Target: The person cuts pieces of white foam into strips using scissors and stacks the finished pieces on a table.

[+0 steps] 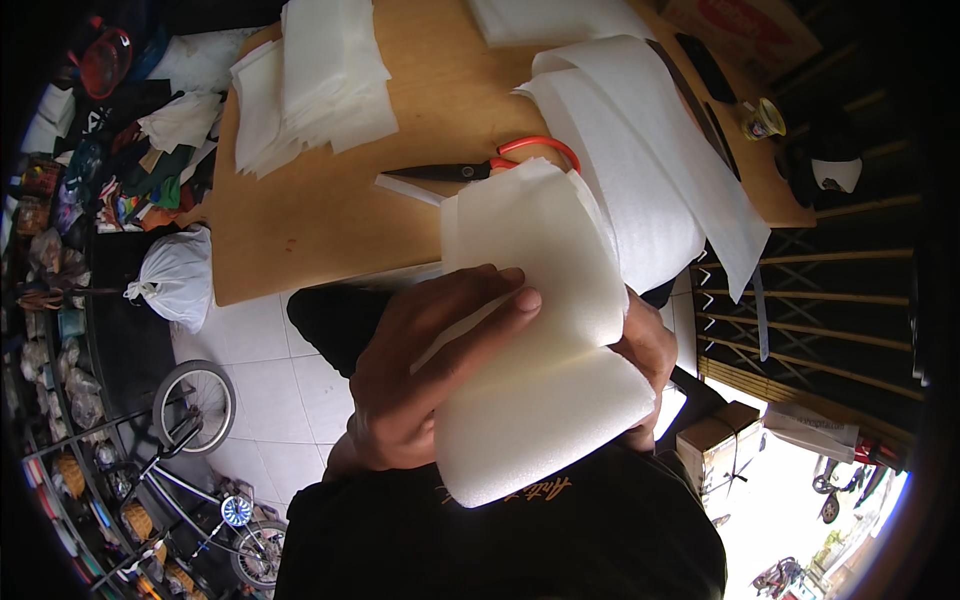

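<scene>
A folded stack of thin white foam sheets (545, 415) is held in front of my chest, creased across its middle with the lower part bent toward me. My left hand (405, 365) grips its left edge, thumb and index finger lying over the top face. On the other side, my right hand (648, 345) is wrapped round the right edge, its fingertips hidden behind the foam. Just beyond the stack, scissors with orange handles (540, 140) and dark blades lie on the wooden table (290, 230), beside a narrow white strip (410, 190).
Piles of cut foam sheets (335, 75) lie at the table's far left. A large loose foam sheet (640, 150) drapes over its right edge. A phone (703, 67) and a yellow cup (763, 118) are at far right. A white bag (178, 278) and a bicycle (195, 408) stand left.
</scene>
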### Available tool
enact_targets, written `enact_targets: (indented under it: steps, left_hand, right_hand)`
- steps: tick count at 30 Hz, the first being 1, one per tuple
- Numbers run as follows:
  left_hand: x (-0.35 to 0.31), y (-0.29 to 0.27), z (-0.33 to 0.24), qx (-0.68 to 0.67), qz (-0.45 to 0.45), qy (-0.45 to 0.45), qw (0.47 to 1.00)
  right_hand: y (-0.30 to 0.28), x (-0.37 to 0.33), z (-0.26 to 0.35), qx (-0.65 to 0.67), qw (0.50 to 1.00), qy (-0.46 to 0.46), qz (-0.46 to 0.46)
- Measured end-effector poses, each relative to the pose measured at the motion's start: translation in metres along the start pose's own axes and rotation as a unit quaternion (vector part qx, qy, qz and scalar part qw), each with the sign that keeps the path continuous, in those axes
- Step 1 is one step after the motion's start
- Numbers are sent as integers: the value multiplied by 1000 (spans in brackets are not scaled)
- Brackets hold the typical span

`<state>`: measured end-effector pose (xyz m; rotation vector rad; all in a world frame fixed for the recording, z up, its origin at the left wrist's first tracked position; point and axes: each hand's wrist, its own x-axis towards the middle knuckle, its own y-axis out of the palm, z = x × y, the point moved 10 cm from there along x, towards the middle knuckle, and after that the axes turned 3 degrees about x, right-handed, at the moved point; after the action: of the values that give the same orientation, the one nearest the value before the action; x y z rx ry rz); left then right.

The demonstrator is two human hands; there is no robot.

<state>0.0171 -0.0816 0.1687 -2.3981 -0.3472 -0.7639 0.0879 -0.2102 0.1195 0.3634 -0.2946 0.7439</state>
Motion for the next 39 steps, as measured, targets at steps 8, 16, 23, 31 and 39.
enact_targets:
  steps: [8, 16, 23, 31, 39]
  left_hand:
    - [-19, -11, 49, -173, -156, -152, 961]
    - [-41, 14, 69, -242, -69, -197, 948]
    - [-38, 23, 69, -225, -27, -182, 957]
    - [-23, 35, 109, -293, -53, -295, 908]
    - [-21, 25, 152, -263, 18, -315, 912]
  right_hand:
    - [-3, -17, -24, -21, 995, -99, -22]
    - [-2, -7, -58, -45, 989, 140, -35]
    - [-10, 4, -38, 38, 996, 50, -57]
    - [-22, 34, -66, -23, 987, 84, -136]
    - [-43, 120, -72, 33, 982, 84, -163]
